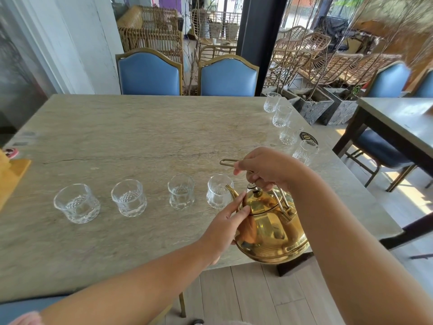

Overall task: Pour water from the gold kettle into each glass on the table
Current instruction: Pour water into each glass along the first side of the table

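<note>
The gold kettle hangs over the table's near right edge, tilted with its spout toward a clear glass. My right hand grips the kettle's handle from above. My left hand rests on the kettle's left side, fingers near the lid. Left of that glass stand three more glasses in a row. Several taller glasses line the right edge, the nearest and the farthest. I cannot tell whether water is flowing.
The stone table has a crack across its middle. A wooden block sits at the left edge, a black coaster at the right. Two blue chairs stand at the far side. Another table is right.
</note>
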Tool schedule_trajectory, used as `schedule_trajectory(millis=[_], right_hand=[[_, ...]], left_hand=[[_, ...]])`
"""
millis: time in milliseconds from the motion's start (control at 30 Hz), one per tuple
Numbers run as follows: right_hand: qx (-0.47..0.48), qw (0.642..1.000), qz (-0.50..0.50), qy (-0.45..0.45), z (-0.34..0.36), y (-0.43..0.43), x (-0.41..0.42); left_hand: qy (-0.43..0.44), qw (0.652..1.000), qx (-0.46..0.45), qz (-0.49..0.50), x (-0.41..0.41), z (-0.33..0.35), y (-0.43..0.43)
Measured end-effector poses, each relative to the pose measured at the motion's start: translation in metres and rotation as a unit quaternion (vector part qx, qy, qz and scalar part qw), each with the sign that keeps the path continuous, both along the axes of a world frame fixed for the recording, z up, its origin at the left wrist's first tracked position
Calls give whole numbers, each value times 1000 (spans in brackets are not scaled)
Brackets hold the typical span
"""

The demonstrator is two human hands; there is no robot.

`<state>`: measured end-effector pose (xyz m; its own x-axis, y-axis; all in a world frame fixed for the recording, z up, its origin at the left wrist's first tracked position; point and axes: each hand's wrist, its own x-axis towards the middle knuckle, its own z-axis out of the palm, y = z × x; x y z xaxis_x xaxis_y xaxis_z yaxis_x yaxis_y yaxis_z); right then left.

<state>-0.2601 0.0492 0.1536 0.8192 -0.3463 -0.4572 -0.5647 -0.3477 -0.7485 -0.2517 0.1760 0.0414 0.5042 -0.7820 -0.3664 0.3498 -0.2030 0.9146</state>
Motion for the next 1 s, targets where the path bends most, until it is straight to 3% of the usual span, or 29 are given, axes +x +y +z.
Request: schedule_trajectory(millis=[1000], right_hand=[[-22, 1000, -4, 13, -4, 4, 5]], left_hand=[[1, 1000, -8, -15, 7, -4, 4]])
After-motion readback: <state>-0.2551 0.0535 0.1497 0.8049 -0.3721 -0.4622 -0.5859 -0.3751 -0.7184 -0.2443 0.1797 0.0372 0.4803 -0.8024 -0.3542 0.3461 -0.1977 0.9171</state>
